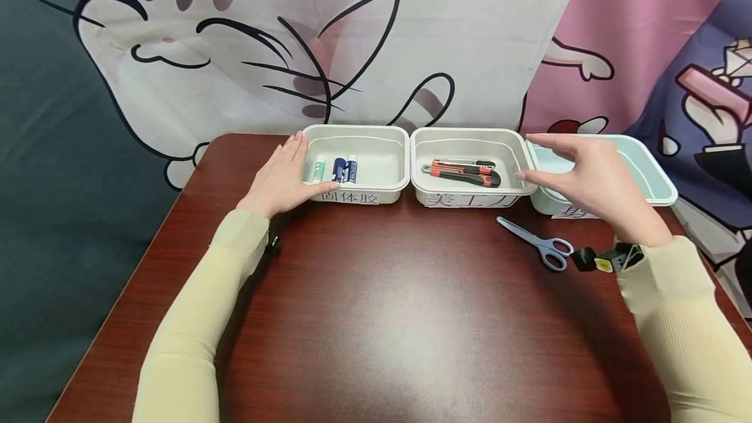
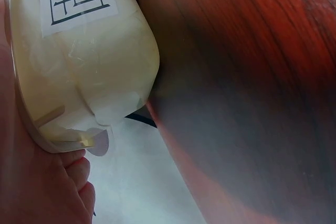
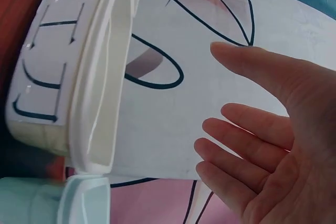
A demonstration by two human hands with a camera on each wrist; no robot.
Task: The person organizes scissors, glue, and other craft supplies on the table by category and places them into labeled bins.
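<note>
My left hand (image 1: 281, 175) rests against the left end of a white bin (image 1: 388, 181), fingers straight along its side and thumb across the front rim. Three glue sticks (image 1: 339, 170) lie in that bin, one green and two blue. The right hand (image 1: 599, 178) hovers over the right end of the middle white bin (image 1: 420, 175), with thumb and fingers spread and nothing between them. Red-and-black utility knives (image 1: 464, 173) lie in the middle bin. Blue-grey scissors (image 1: 540, 244) lie on the table in front of the bins, below the right hand.
A pale green bin (image 1: 658, 188) stands at the right of the row, partly hidden by the right hand. Paper labels with characters are on the bins' fronts. The brown table (image 1: 376, 318) meets a cartoon-printed cloth (image 1: 482, 38) behind the bins.
</note>
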